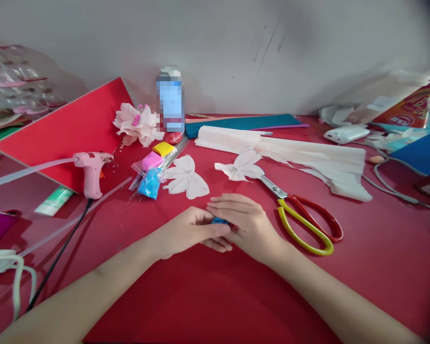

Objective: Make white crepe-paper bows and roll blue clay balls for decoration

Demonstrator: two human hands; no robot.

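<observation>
Both hands meet above the near middle of the red table. Between them a small blue piece [220,220] shows, looking like soft clay; most of it is covered by fingers. My left hand [197,231] curls around it from below, thumb on top. My right hand [245,220] cups over it from the other side, fingers pressed together. Just beyond lie white petal-shaped paper cutouts [187,177] and a second white cutout group [242,165]. Scissors [301,217] with red and yellow handles rest right of my right hand, their blades under the second cutouts.
Left are a pink glue gun [93,173], its black cord, a red board [75,134], and packets of blue [149,185], pink and yellow clay. A pale paper flower [138,123] and a phone [170,102] stand behind. White crepe paper [290,148] stretches across the back right.
</observation>
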